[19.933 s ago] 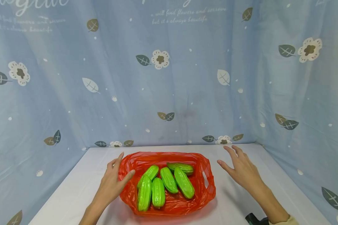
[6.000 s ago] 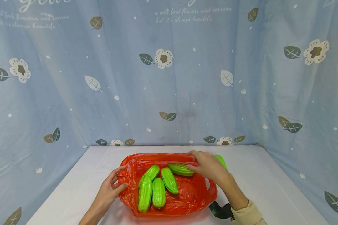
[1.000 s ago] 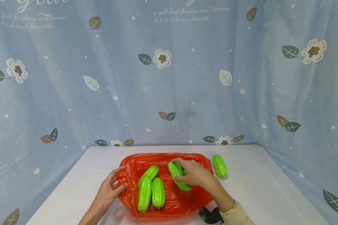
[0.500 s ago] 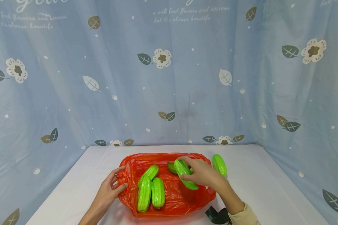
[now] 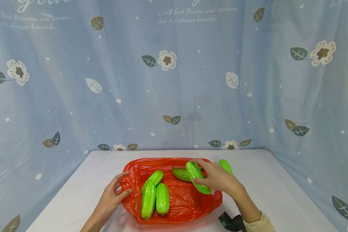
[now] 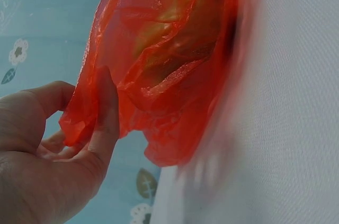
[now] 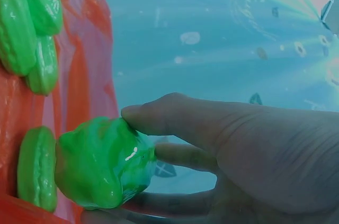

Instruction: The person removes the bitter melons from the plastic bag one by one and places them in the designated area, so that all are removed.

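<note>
My right hand [image 5: 217, 175] grips a glossy green bitter melon [image 5: 198, 178] between thumb and fingers, above the right part of the red plastic bag [image 5: 179, 212]. In the right wrist view its lobed end [image 7: 103, 163] faces the camera. My left hand [image 5: 111, 195] pinches the bag's left edge; the left wrist view shows the thumb [image 6: 108, 107] against the thin red film. Inside the opened bag, three bitter melons [image 5: 149, 199] lie together at the left. Another bitter melon [image 5: 181, 173] lies at the back, partly covered by the held one.
On the white table [image 5: 264, 183], right of the bag, lies one more bitter melon [image 5: 225, 166], partly hidden behind my right hand. A blue printed curtain [image 5: 174, 96] encloses the back and sides. A black device [image 5: 232, 222] sits at my right wrist.
Over the last second my right hand has carried the held melon rightward inside the bag. Earlier, another melon went from the bag to the table. My left hand has stayed at the bag's edge.
</note>
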`<state>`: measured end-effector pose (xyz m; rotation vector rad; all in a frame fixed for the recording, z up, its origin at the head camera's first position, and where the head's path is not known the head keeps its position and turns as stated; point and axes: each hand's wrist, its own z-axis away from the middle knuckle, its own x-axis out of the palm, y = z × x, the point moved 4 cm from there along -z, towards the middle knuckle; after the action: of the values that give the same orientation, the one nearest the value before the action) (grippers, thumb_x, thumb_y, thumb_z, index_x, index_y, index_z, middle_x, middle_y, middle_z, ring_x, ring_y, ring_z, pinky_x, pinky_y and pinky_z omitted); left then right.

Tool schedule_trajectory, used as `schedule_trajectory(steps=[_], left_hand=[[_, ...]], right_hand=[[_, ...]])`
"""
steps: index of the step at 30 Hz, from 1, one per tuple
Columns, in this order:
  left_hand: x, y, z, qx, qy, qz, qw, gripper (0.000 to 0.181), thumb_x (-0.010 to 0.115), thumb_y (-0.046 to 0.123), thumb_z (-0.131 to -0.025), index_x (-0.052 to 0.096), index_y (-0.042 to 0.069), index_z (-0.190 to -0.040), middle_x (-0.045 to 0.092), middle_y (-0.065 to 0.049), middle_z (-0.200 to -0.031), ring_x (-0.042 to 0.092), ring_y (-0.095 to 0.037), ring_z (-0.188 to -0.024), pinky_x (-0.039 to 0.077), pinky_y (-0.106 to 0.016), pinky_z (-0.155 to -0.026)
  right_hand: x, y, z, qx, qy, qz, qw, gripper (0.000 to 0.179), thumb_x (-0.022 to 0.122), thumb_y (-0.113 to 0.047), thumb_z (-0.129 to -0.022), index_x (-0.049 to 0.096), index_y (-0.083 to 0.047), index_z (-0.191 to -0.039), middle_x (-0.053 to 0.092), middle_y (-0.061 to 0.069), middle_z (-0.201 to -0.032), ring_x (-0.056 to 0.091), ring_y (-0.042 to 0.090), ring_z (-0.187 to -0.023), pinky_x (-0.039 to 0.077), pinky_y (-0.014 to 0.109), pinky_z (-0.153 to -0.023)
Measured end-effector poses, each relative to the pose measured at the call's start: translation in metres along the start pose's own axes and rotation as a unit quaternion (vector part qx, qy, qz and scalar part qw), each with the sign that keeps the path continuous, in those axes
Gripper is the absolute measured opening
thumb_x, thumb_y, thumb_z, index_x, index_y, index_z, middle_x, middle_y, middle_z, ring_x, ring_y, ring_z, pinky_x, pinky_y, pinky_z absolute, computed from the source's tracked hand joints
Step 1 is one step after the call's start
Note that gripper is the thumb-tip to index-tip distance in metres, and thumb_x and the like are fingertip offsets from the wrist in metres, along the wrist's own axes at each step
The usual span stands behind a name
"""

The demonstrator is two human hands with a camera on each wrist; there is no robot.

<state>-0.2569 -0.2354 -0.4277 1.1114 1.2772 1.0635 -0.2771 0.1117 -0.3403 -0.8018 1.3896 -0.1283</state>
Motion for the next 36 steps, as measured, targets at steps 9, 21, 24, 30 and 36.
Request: schedule_trajectory(steps=[9,21,24,30,36], left_hand=[[0.000,0.001,0.001,-0.006,0.000,0.004,1.0000,0.063,0.065,0.011,-0.081,0.036,0.028,-0.134,0.043,-0.009,-0.135,0.059,-0.024,-0.105,0.056,-0.036,-0.073],[0.002,0.001,0.000,-0.007,0.005,-0.006,0.9999,0.063,0.065,0.011,-0.081,0.036,0.028,-0.134,0.045,-0.009,-0.133,0.060,-0.023,-0.103,0.056,-0.035,-0.073],[0.002,0.000,-0.001,-0.009,0.008,-0.005,0.9999,0.063,0.066,0.010,-0.080,0.037,0.028,-0.133,0.046,-0.009,-0.132,0.061,-0.022,-0.102,0.056,-0.036,-0.073],[0.001,-0.001,-0.001,-0.011,0.010,-0.007,0.9999,0.063,0.066,0.012,-0.080,0.037,0.028,-0.133,0.047,-0.010,-0.132,0.061,-0.023,-0.103,0.056,-0.035,-0.073],[0.001,-0.001,-0.001,-0.010,0.008,-0.002,0.9999,0.063,0.066,0.011,-0.080,0.037,0.028,-0.133,0.046,-0.009,-0.132,0.060,-0.024,-0.103,0.056,-0.036,-0.073]], right_hand=[[-0.011,0.003,0.006,-0.002,0.015,0.001,0.9999,0.061,0.069,-0.030,-0.079,0.041,-0.023,-0.133,0.060,0.000,-0.099,0.055,0.013,-0.080,0.051,0.023,-0.057],[-0.030,0.013,0.019,0.009,0.027,0.000,0.9996,0.060,0.068,-0.031,-0.079,0.041,-0.025,-0.133,0.062,0.005,-0.098,0.059,0.014,-0.082,0.051,0.023,-0.056],[-0.034,0.020,0.021,0.025,0.028,-0.003,0.9993,0.061,0.069,-0.031,-0.079,0.041,-0.027,-0.133,0.062,0.008,-0.100,0.060,0.014,-0.079,0.051,0.024,-0.054],[-0.040,0.031,0.024,0.044,0.033,0.003,0.9985,0.062,0.070,-0.033,-0.077,0.041,-0.028,-0.132,0.062,0.009,-0.102,0.060,0.015,-0.080,0.051,0.026,-0.056],[-0.047,0.040,0.026,0.043,0.039,0.020,0.9981,0.063,0.069,-0.034,-0.077,0.041,-0.025,-0.133,0.062,0.010,-0.102,0.058,0.016,-0.083,0.051,0.025,-0.057]])
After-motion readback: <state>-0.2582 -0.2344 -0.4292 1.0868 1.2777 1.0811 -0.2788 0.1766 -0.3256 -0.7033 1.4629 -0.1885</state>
